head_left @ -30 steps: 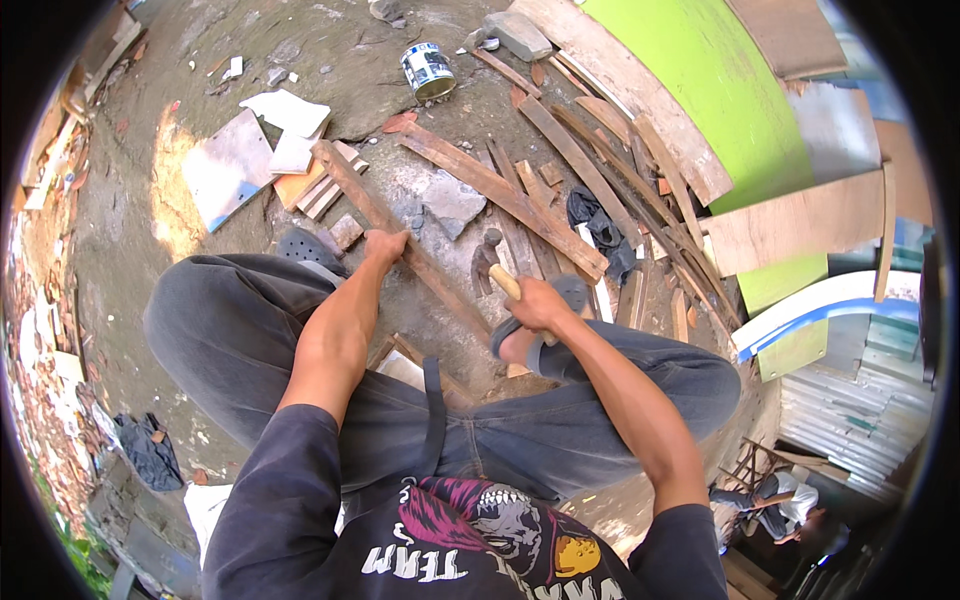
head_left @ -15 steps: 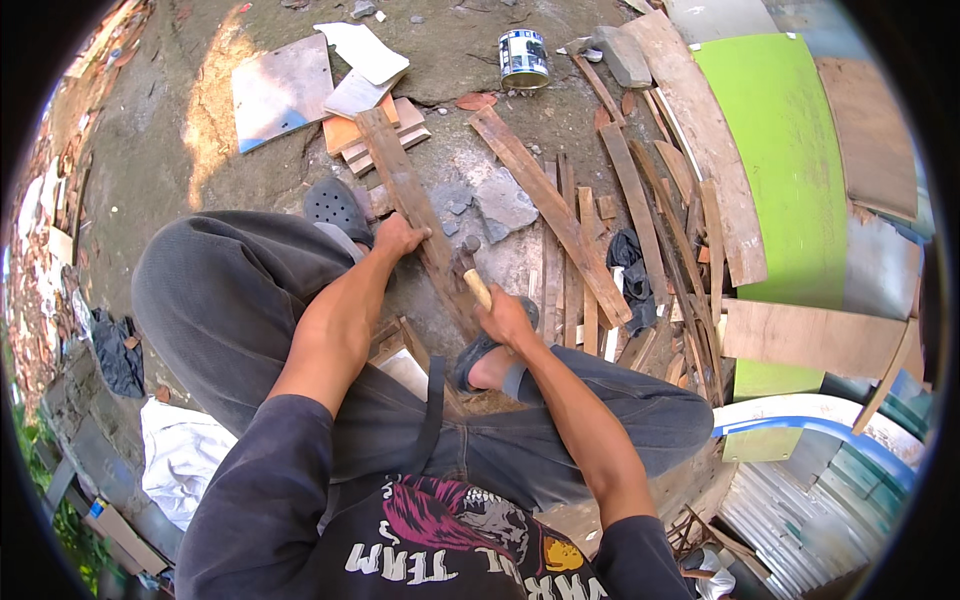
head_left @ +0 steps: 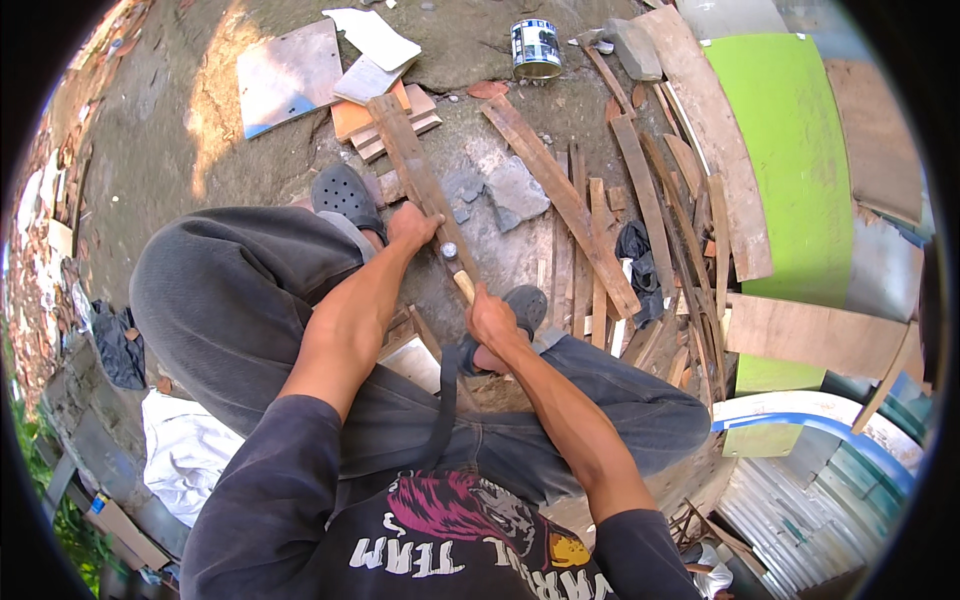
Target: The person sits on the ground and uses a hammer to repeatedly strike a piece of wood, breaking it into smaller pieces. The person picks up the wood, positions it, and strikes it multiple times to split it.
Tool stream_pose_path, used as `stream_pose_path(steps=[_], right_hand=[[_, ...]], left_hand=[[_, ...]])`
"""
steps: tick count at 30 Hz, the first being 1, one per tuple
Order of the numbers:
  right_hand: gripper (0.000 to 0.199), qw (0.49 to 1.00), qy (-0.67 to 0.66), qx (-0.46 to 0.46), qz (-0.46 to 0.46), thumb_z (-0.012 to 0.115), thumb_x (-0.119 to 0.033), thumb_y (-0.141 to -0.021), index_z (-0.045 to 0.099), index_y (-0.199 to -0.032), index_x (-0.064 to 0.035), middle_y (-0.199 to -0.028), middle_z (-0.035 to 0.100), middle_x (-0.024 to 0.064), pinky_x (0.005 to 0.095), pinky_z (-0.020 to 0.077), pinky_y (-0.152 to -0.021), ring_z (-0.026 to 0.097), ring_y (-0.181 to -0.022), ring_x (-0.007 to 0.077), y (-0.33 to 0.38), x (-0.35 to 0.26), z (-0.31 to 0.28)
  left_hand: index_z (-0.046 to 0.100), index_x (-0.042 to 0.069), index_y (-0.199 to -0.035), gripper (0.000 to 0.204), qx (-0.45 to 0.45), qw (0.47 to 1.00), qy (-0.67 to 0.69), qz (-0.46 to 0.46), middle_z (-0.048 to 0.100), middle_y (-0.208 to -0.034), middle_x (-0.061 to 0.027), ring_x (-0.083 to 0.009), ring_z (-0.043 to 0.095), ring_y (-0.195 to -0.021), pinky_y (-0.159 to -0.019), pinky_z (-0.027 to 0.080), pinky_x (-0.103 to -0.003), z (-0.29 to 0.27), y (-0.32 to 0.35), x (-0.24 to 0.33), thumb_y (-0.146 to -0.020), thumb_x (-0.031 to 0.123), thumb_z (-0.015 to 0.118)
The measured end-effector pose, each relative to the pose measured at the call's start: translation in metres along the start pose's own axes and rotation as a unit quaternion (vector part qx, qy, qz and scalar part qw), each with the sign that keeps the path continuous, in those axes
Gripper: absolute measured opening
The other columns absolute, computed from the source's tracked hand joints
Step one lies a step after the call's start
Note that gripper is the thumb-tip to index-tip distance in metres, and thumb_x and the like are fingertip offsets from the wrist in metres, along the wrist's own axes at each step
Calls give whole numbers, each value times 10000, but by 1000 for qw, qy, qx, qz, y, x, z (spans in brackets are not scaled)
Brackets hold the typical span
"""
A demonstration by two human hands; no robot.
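A long weathered wooden plank (head_left: 408, 150) lies slanted between my feet, its far end resting on a small stack of wood pieces (head_left: 410, 120). My left hand (head_left: 412, 228) is closed on the plank's left edge, with its fingertips on the top face. In my right hand (head_left: 491, 318) is a hammer (head_left: 464, 287), gripped by its pale wooden handle. The hammer's metal head is over the plank, just nearer to me than my left fingers; I cannot tell whether it touches the wood. Any nail there is too small to make out.
Broken concrete chunks (head_left: 517, 193) and another plank (head_left: 560, 200) lie to the right of my plank. Beyond them are several wood strips, a black plastic bag (head_left: 636, 265) and a green panel (head_left: 785, 170). A paint can (head_left: 536, 50) stands at the far side.
My right hand has moved left with the hammer, bringing its head from the plank's right edge to over its top face. My left hand keeps its hold; the whole view has shifted slightly.
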State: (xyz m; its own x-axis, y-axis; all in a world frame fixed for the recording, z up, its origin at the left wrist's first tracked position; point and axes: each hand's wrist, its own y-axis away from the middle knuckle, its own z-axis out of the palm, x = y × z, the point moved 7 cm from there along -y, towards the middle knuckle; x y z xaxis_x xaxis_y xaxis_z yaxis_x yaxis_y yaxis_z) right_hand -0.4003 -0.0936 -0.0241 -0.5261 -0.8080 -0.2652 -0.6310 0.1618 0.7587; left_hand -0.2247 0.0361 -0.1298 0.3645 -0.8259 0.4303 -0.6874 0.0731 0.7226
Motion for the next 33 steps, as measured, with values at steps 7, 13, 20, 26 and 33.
stream_pose_path(steps=[7, 13, 20, 26, 33], right_hand=[[410, 999, 22, -21, 22, 526, -162, -873, 426, -1209, 51, -931, 653, 333, 530, 532, -761, 658, -837, 479, -9, 31, 21], [316, 988, 42, -124, 82, 614, -85, -820, 566, -1096, 62, -977, 668, 310, 467, 550, -765, 674, -909, 422, -24, 13, 5], [188, 968, 51, -193, 155, 689, -84, -775, 700, -924, 29, -897, 707, 242, 396, 573, -730, 709, -901, 339, -24, -6, -17], [204, 942, 165, -270, 110, 712, -88, -719, 719, -894, 18, -870, 717, 212, 375, 576, -688, 724, -804, 289, -52, 9, 14], [194, 883, 206, -390, 159, 553, -145, -821, 667, -729, -18, -757, 692, 163, 474, 543, -657, 689, -700, 309, -107, 20, 31]], left_hand=[[569, -60, -1178, 699, 7, 1000, -6, -12, 640, -1161, -269, -396, 623, -1095, -929, 496, -442, 4, -3, -2, -769, 482, 738], [572, -64, -1170, 677, 2, 1000, -3, 8, 643, -1147, -272, -401, 623, -1091, -924, 497, -448, 8, -1, 1, -786, 473, 726], [636, -110, -1079, 756, -9, 999, 37, 17, 646, -1091, -320, -447, 619, -1068, -916, 485, -471, 12, -9, -7, -860, 609, 554], [615, -156, -1113, 891, -49, 997, 56, -6, 615, -1112, -369, -470, 594, -1107, -948, 461, -476, 4, -9, -4, -874, 686, 445], [526, -185, -1230, 1031, -77, 993, 89, 29, 549, -1233, -385, -459, 532, -1214, -1017, 415, -454, 13, -8, -6, -839, 762, 418]])
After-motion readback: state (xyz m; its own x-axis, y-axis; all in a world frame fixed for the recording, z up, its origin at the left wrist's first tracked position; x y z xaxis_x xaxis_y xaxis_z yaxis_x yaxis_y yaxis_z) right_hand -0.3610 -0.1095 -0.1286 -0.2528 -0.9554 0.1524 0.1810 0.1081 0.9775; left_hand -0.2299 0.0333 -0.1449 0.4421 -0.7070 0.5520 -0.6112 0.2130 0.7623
